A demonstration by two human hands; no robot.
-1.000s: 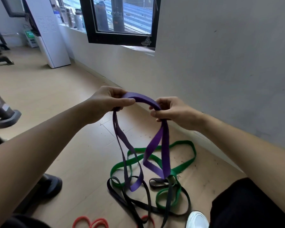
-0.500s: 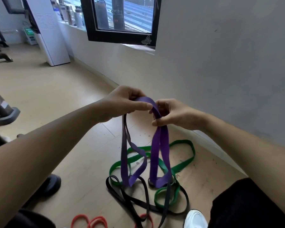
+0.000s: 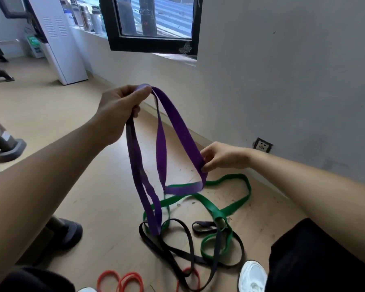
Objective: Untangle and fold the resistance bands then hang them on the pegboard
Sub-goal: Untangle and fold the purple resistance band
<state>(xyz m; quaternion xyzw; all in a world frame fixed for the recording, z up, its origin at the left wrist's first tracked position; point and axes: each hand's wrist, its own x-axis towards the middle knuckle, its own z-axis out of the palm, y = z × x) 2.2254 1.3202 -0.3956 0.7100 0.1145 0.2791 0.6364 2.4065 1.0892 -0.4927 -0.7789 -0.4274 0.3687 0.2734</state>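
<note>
My left hand [image 3: 119,106] is raised and pinches the top of a wide purple band [image 3: 178,131], whose loops hang down from it. My right hand [image 3: 220,157] is lower and to the right, gripping one strand of the same purple band near its lower bend. On the wooden floor below lie a green band [image 3: 238,209] and a black band [image 3: 177,252] crossed over each other. The purple band's lowest loop hangs down to the black band. A red band [image 3: 120,281] lies at the bottom edge. No pegboard is in view.
A grey wall [image 3: 282,81] runs along the right with a socket [image 3: 261,145] near the floor and a black-framed window [image 3: 154,24] above. A white cabinet [image 3: 59,45] stands far left. Dark equipment feet [image 3: 9,147] sit at left. My white shoe [image 3: 252,276] is beside the bands.
My hands have moved apart: the left lifted the band's top higher, the right slid down a strand to the lower right. The purple loops now hang longer and more open.
</note>
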